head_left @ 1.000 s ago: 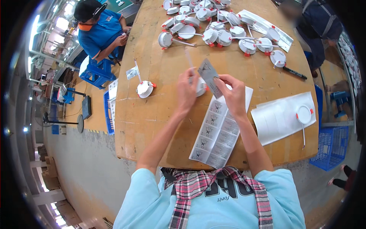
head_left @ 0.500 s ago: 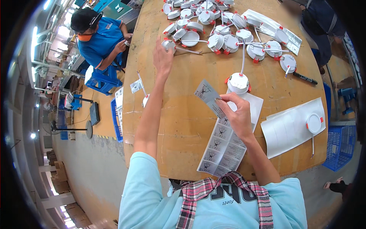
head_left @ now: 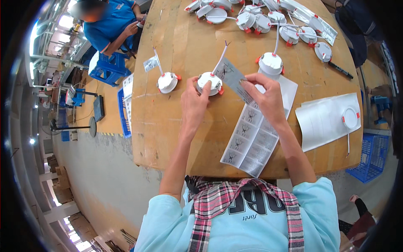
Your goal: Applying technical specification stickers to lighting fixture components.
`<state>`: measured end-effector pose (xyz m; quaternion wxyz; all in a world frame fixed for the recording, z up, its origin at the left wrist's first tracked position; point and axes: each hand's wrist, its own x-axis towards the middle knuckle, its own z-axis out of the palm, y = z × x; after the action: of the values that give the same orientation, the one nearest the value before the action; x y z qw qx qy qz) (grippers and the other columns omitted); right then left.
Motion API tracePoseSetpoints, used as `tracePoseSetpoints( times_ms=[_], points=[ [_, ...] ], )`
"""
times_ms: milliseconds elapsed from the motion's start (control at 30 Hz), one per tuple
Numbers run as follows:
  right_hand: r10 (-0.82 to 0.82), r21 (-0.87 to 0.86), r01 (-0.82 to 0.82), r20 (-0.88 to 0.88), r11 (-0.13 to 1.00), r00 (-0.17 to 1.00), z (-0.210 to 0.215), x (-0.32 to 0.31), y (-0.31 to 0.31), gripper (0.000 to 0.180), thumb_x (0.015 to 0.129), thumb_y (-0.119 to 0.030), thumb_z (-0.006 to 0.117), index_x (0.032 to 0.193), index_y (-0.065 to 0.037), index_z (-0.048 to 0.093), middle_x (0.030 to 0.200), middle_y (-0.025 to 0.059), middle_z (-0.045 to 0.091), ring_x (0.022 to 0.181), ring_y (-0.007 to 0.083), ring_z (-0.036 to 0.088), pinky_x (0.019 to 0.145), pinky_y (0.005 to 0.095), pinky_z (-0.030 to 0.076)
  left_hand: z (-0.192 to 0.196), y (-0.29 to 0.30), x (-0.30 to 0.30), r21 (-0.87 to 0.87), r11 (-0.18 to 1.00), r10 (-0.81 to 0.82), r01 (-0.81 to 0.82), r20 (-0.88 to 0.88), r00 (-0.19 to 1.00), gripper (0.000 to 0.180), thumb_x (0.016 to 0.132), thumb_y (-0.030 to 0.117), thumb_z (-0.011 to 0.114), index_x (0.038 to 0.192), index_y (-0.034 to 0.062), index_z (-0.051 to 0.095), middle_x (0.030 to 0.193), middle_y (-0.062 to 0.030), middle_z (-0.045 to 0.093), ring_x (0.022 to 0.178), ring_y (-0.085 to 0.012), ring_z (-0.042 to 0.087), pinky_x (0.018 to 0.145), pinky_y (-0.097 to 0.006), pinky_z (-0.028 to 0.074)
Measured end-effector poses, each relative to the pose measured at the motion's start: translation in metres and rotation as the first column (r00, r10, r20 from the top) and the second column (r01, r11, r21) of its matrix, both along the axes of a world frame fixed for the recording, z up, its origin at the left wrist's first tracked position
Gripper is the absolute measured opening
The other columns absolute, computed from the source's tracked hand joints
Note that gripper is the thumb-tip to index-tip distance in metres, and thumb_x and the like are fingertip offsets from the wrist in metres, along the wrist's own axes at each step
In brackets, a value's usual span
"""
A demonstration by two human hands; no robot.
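Observation:
My left hand (head_left: 194, 105) grips a round white downlight (head_left: 208, 85) by its rim, thumb on top. Red clips show at its edge, and its short white cable stands up with bare wire ends. Between the thumb and fingers of my right hand (head_left: 269, 100) is a silver printed sticker (head_left: 232, 78), its far end close to that cable. Below this hand lies a sheet of the same silver stickers (head_left: 241, 140). To the left sits another downlight (head_left: 167, 83) with a silver sticker (head_left: 151, 64) flagged on its cable. A further downlight (head_left: 270, 63) stands beyond my right hand.
Many downlights (head_left: 245, 20) are heaped at the table's far side. A black marker (head_left: 341, 70) and white sheets (head_left: 312, 132) bearing one downlight (head_left: 349, 117) lie to the right. A person in blue (head_left: 110, 26) works at far left. A blue crate (head_left: 369, 157) stands beside the table.
My left hand has come back from the far pile with a downlight, setting it beside the sticker. My right hand still holds the sticker. The view has shifted.

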<state>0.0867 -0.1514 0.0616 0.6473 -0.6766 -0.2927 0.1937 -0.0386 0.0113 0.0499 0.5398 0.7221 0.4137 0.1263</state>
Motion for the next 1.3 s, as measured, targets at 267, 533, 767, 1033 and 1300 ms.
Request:
tracePoseSetpoints(
  times_ms=[267, 533, 767, 1033, 1300],
  points=[
    [0.093, 0.079, -0.083, -0.134, 0.993, 0.987, 0.006, 0.008, -0.003, 0.019, 0.084, -0.013, 0.066, 0.095, 0.002, 0.068, 0.08, 0.0033, 0.067, 0.076, 0.0096, 0.059, 0.07, 0.0238, 0.046, -0.008, -0.016, -0.018, 0.775, 0.602, -0.203, 0.191, -0.082, 0.976, 0.062, 0.08, 0.041, 0.07, 0.117, -0.005, 0.053, 0.124, -0.0189, 0.045, 0.111, -0.0347, 0.048, 0.091, -0.045, 0.04],
    [0.235, -0.007, -0.258, 0.442, 0.966, 0.866, 0.026, -0.023, 0.027, 0.012, 0.078, -0.009, 0.068, 0.086, -0.001, 0.07, 0.083, 0.0122, 0.068, 0.111, 0.0238, 0.055, 0.092, 0.0332, 0.041, -0.034, -0.031, 0.002, 0.506, 0.811, -0.438, 0.292, 0.194, 0.878, 0.048, 0.076, 0.022, 0.072, 0.115, -0.0007, 0.056, 0.11, -0.0138, 0.059, 0.112, -0.0324, 0.05, 0.092, -0.044, 0.037],
    [0.22, 0.061, -0.211, -0.288, 0.976, 0.932, 0.018, -0.023, 0.082, 0.02, 0.083, -0.017, 0.067, 0.088, 0.002, 0.068, 0.078, 0.0046, 0.066, 0.073, 0.0091, 0.056, 0.065, 0.0264, 0.045, -0.038, -0.045, -0.001, 0.415, 0.887, -0.316, 0.202, 0.23, 0.92, 0.044, 0.074, 0.013, 0.07, 0.111, 0.0006, 0.05, 0.096, -0.0104, 0.06, 0.094, -0.0281, 0.053, 0.085, -0.043, 0.036],
    [0.268, 0.27, -0.143, -0.516, 0.952, 0.814, 0.012, -0.037, 0.115, 0.021, 0.088, -0.018, 0.066, 0.097, 0.001, 0.067, 0.083, 0.0005, 0.065, 0.074, 0.0045, 0.056, 0.066, 0.0197, 0.041, -0.049, -0.038, -0.008, 0.46, 0.866, -0.327, 0.197, 0.223, 0.918, 0.067, 0.074, 0.008, 0.068, 0.131, -0.0021, 0.034, 0.117, -0.0194, 0.053, 0.108, -0.0341, 0.049, 0.092, -0.043, 0.038],
    [0.304, 0.304, -0.166, -0.491, 0.938, 0.816, 0.008, -0.022, 0.122, 0.018, 0.085, -0.016, 0.067, 0.092, 0.0, 0.069, 0.077, 0.0003, 0.065, 0.067, 0.0047, 0.055, 0.061, 0.0213, 0.042, -0.041, -0.031, -0.01, 0.355, 0.831, -0.458, 0.428, 0.0, 0.889, 0.069, 0.078, 0.014, 0.068, 0.135, -0.0029, 0.032, 0.121, -0.019, 0.05, 0.111, -0.0327, 0.046, 0.098, -0.041, 0.034]
  ],
)
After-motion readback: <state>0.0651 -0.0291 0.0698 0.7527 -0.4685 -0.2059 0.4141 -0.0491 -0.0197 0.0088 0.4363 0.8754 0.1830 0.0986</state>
